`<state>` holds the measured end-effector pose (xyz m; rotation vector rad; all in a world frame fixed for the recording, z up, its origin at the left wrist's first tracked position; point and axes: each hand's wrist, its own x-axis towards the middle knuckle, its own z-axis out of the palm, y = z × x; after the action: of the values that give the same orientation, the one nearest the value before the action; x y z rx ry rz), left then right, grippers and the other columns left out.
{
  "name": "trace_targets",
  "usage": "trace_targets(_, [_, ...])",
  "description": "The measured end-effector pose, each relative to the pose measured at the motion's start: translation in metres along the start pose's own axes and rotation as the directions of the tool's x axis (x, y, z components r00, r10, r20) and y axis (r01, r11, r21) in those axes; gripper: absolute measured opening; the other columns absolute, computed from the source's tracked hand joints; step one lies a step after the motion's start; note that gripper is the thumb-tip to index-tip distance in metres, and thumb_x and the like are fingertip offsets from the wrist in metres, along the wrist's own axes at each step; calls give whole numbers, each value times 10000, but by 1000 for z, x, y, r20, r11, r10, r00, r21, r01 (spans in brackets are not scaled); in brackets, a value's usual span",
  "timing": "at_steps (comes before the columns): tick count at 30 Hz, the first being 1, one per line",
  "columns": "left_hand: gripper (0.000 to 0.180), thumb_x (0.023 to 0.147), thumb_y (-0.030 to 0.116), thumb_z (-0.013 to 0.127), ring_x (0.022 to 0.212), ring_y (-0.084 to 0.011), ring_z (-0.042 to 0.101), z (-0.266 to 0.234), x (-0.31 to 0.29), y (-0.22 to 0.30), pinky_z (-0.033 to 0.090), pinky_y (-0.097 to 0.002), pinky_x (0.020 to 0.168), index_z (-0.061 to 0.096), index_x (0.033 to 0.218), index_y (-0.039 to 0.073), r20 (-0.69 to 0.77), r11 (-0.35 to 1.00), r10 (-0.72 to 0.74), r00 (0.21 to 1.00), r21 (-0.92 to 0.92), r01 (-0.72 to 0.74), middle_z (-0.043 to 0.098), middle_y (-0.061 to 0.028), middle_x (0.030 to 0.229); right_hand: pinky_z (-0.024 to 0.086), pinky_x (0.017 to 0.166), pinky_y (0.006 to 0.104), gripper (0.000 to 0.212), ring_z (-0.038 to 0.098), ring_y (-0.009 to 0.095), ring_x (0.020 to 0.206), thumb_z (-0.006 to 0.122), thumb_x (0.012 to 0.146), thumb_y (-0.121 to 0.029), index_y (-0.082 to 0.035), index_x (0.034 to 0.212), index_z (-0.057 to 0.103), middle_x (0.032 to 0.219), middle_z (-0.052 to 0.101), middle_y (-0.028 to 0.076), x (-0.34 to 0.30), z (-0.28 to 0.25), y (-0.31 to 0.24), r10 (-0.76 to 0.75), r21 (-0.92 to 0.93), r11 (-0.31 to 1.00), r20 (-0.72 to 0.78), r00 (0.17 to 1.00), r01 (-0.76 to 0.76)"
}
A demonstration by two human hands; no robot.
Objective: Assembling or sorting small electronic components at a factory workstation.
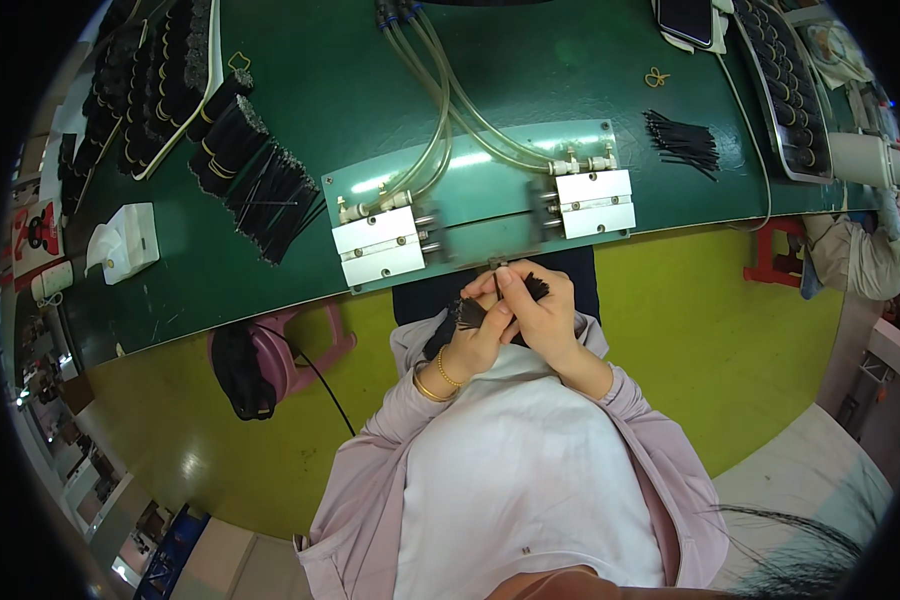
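My left hand (pixel 477 338) is closed on a bundle of short thin black rods (pixel 467 314), whether wires or tubes I cannot tell. My right hand (pixel 543 315) grips more of these dark rods (pixel 537 287), their ends showing past the fingers. Both hands meet at the front edge of a pale green plate (pixel 485 232), where the thumbs and fingertips hold a thin dark piece (pixel 498 282) upright. On the plate, two silver pneumatic blocks, a left one (pixel 378 247) and a right one (pixel 597 204), face each other with dark jaws; the middle is blurred.
Clear air hoses (pixel 440 90) run to the blocks. Black rods lie in a pile (pixel 270 195) at left and a smaller pile (pixel 683 143) at right. Trays of bundles (pixel 785 95), a tissue pack (pixel 125 243) and a phone (pixel 686 18) sit around. A pink stool (pixel 290 360) stands below left.
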<state>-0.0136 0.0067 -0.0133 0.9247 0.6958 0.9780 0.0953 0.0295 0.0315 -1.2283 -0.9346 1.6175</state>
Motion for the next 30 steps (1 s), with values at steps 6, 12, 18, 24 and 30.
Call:
trace_targets(6, [226, 910, 232, 372, 542, -35, 348, 3, 6, 5, 282, -177, 449, 462, 855, 32, -122, 997, -20, 992, -72, 11, 416, 19, 690, 444, 379, 189, 225, 607, 99, 595, 487, 881, -149, 35, 813, 599, 765, 653, 83, 9, 0, 2, 17, 2, 1000, 2, 1000, -17])
trace_targets(12, [271, 900, 261, 365, 536, -37, 359, 4, 5, 11, 286, -177, 443, 486, 913, 18, -110, 999, -34, 993, 39, 39, 425, 23, 686, 439, 373, 191, 238, 591, 88, 589, 477, 887, -154, 34, 790, 586, 775, 650, 80, 6, 3, -7, -42, 1, 999, -12, 999, 42])
trace_targets(18, [330, 903, 288, 364, 494, -36, 366, 9, -8, -4, 282, -173, 428, 494, 1020, 8, -241, 997, -47, 969, 53, 62, 455, 11, 647, 442, 382, 193, 244, 580, 79, 598, 460, 897, -152, 31, 775, 567, 782, 643, 87, -3, -1, 11, -174, -2, 985, 3, 985, 174])
trace_targets(24, [384, 913, 286, 368, 485, -46, 395, 21, -5, 15, 282, -170, 420, 425, 1158, -5, -122, 996, -16, 992, -85, 6, 486, -2, 682, 440, 367, 198, 223, 590, 100, 578, 437, 907, -153, 26, 800, 514, 793, 640, 110, -16, -5, -10, -118, 102, 988, 8, 993, 116])
trace_targets(30, [309, 905, 299, 352, 431, -59, 409, 34, 0, 25, 290, -167, 374, 483, 957, 24, -154, 1000, -2, 988, 11, 3, 499, -32, 623, 431, 356, 195, 262, 570, 107, 506, 404, 922, -196, 30, 817, 485, 799, 637, 136, -15, -14, -11, -156, 121, 981, 38, 987, 151])
